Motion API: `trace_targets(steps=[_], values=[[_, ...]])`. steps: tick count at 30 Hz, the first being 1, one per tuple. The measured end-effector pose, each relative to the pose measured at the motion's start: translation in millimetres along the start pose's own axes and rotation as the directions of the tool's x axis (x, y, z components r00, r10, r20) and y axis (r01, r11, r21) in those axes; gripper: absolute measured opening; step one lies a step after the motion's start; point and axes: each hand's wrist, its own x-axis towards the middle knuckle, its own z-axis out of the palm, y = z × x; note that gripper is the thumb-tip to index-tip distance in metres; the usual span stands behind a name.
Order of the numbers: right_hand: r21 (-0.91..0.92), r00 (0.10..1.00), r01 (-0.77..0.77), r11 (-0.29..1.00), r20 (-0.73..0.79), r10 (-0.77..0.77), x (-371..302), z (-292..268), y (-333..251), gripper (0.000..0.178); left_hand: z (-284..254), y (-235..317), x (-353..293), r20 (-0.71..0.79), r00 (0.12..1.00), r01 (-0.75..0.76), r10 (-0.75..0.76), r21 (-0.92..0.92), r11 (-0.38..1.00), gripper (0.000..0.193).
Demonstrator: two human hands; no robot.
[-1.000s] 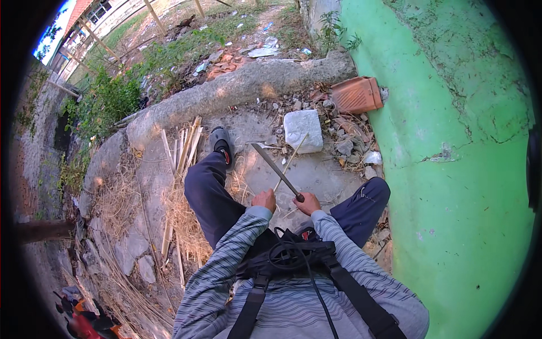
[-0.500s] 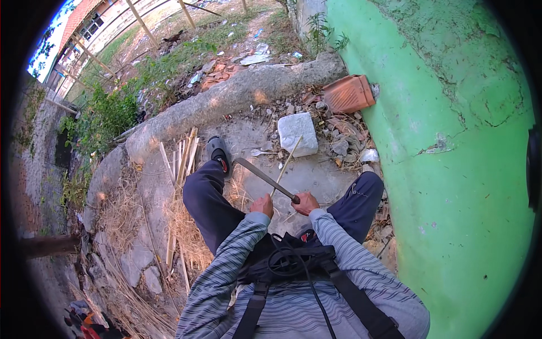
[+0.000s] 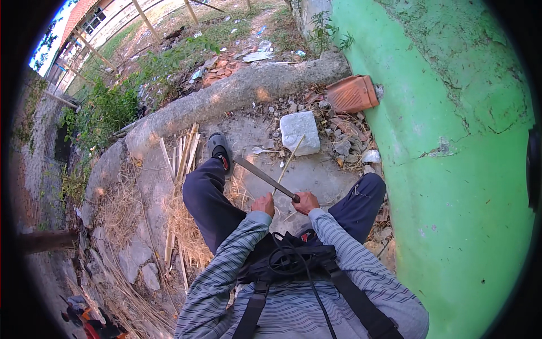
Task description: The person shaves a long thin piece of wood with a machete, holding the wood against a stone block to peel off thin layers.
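Note:
My right hand (image 3: 305, 202) is closed round the dark handle of a long machete (image 3: 264, 177). Its blade points away to the left and crosses over a thin bamboo strip (image 3: 289, 159). Closed on the near end of that strip is my left hand (image 3: 263, 204), between my knees. The strip's far end reaches a pale, rough stone block (image 3: 300, 133) on the ground and appears to lean on it. Where blade and strip cross, I cannot tell whether they touch.
Split bamboo strips (image 3: 184, 153) and a heap of shavings (image 3: 189, 226) lie left of my leg. An orange hollow brick (image 3: 353, 94) rests by the green wall (image 3: 451, 203) among rubble. A low concrete ridge (image 3: 226, 93) runs across the far side. A white plastic fork (image 3: 261, 150) lies near the block.
The view has shifted very slightly. Both hands keep their grips, and the machete and bamboo strip stay in nearly the same place.

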Motion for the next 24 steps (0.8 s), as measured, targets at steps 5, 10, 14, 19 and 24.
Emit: trace_targets(steps=[5,10,14,19,24], values=[[0.007,0.992,-0.123,0.992,-0.030,0.123,14,-4,-12,0.029,5,-6,6,-0.006,1.000,0.006,-0.006,-0.031,0.999,0.012],[0.040,0.997,-0.053,0.998,-0.054,0.056,1,5,1,0.027,4,0,5,0.017,1.000,-0.020,0.020,-0.017,1.000,0.012],[-0.026,1.000,-0.015,1.000,-0.011,0.015,1,4,-2,0.026,4,-4,3,0.044,0.999,-0.015,0.015,-0.007,1.000,0.012],[-0.037,0.988,-0.140,0.989,-0.071,0.137,27,-1,-5,0.027,-3,-2,8,0.039,0.999,-0.007,0.008,-0.033,0.999,0.013],[-0.010,0.997,-0.039,0.999,-0.071,0.038,8,3,1,0.027,1,0,1,0.051,0.999,-0.010,0.010,-0.015,1.000,0.014]])
